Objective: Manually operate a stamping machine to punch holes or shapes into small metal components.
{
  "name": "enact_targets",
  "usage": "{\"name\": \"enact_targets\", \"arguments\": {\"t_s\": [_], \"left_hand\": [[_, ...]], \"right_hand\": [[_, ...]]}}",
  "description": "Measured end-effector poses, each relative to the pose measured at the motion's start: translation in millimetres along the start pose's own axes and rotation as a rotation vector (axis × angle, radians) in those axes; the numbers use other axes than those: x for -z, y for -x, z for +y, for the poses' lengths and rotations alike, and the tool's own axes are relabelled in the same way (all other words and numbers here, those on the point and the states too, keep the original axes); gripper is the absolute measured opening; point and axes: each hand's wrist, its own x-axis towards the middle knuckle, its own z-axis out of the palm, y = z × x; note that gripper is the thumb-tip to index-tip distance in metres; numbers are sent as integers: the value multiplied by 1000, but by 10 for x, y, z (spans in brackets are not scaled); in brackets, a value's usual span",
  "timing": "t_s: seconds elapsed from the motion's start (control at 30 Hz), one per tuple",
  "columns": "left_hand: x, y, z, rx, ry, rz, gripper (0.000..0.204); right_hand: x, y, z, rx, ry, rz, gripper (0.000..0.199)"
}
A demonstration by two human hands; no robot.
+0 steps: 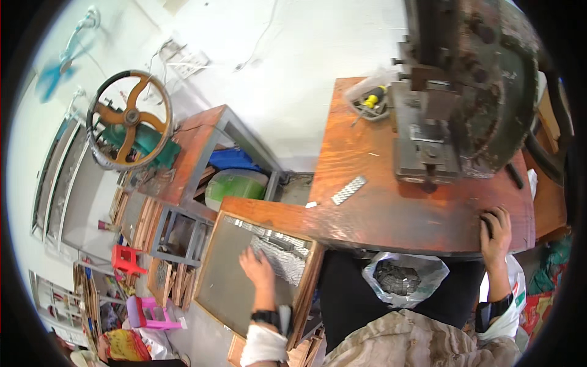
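Note:
My left hand [258,273] is over a wood-framed tray [223,266], its fingers partly spread beside rows of small silvery metal pieces [287,266]. Nothing shows plainly in its grasp. At the table's near right edge, my right hand [496,235] rests on the worn reddish wooden table [379,211], fingers bent and apart, with a dark patch between thumb and fingers that I cannot make out. Ahead of it stands a heavy dark press [431,131], with a small bright metal plate on its bed. A perforated silvery strip [349,190] lies on the table left of the press.
A clear bag of dark metal pieces [397,281] hangs open by my lap. A plastic box [367,101] with a yellow-and-black tool sits beside the press. Left stand a machine with a large handwheel [130,118], a red stool [127,259] and a pink stool [153,315].

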Motion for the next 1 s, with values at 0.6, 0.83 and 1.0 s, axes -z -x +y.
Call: {"name": "enact_targets", "arguments": {"t_s": [0.6, 0.83, 1.0], "left_hand": [[330, -1135, 2254, -583, 507, -267, 21], [357, -1008, 2790, -523, 203, -563, 15], [536, -1231, 1960, -21, 846, -635, 19]], "right_hand": [[-45, -87, -72, -27, 11, -11, 14], [65, -162, -775, 450, -411, -249, 18], [-901, -86, -1929, 660, -1039, -1025, 26]]}}
